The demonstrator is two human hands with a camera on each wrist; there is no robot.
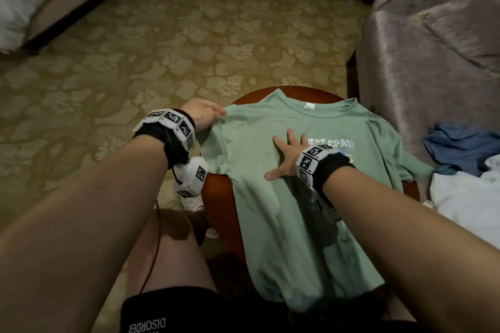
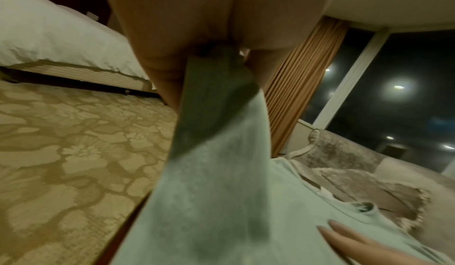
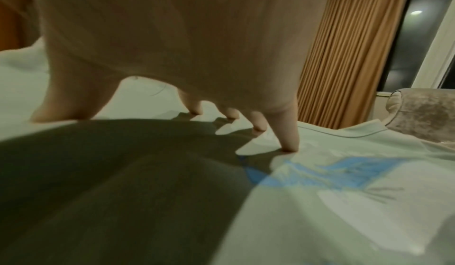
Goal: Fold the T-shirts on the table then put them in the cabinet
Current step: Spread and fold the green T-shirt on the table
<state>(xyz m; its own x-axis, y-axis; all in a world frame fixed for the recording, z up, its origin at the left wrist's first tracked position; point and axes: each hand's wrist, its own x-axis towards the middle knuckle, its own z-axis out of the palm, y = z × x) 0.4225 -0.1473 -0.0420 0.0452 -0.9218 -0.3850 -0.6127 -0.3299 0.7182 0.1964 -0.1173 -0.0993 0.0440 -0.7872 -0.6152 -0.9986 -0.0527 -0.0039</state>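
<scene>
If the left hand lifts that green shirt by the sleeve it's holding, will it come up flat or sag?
Likely sag: the green shirt is thin cloth that already drapes over the edge of the round table. The sleeve in the left hand hangs limp in the left wrist view. The right hand pressing flat should probably stop it sliding.

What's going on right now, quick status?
Left hand pinches green shirt sleeve. Right hand flat on its chest. Shirt spread on table, unfolded. Nothing blocking.

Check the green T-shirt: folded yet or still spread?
Spread. The green T-shirt lies face up, collar and print showing; right hand presses it flat, left hand pinches its sleeve.
</scene>
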